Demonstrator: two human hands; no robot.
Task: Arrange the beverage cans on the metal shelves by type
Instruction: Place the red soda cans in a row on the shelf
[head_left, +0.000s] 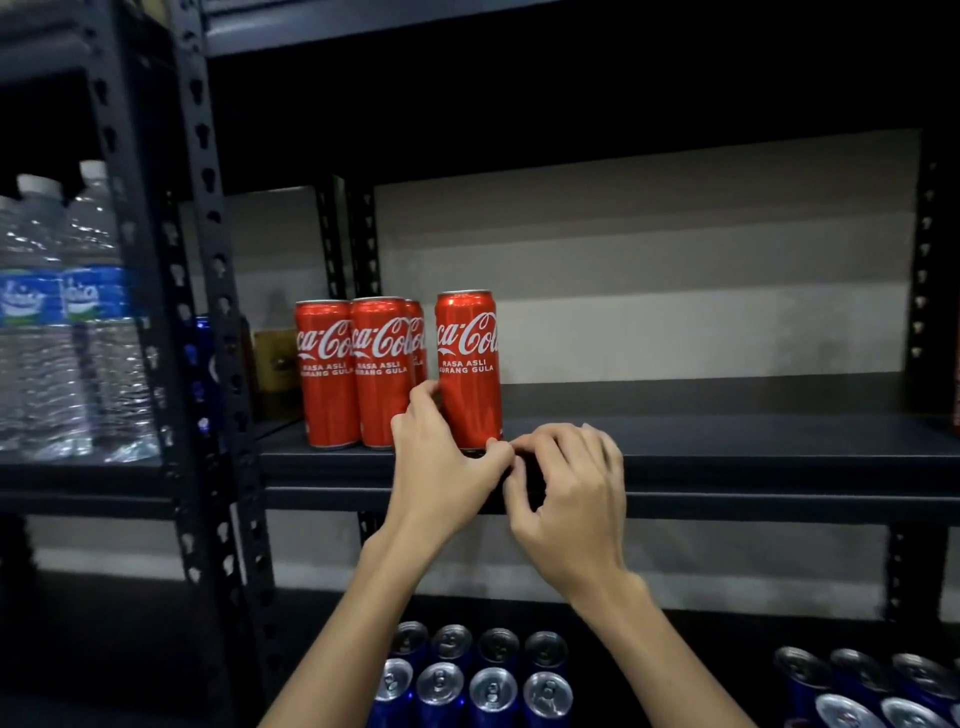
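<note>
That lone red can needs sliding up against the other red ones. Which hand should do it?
Probably the left hand: its fingers already touch the lone can on the side facing the group. The right hand sits lower, at the shelf edge, off the can.

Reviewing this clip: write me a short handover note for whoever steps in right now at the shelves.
Left hand: fingers curled round the base of the rightmost tall red cola can, grip on.
Right hand: fingers curled at the front edge of the dark metal shelf by that can's foot; whether it holds anything is unclear.
Done: three more red cola cans grouped at the shelf's left; the held can stands apart from them.
Below: blue cans with silver tops in rows.
Left: close the gap, then shelve any remaining cans.
</note>
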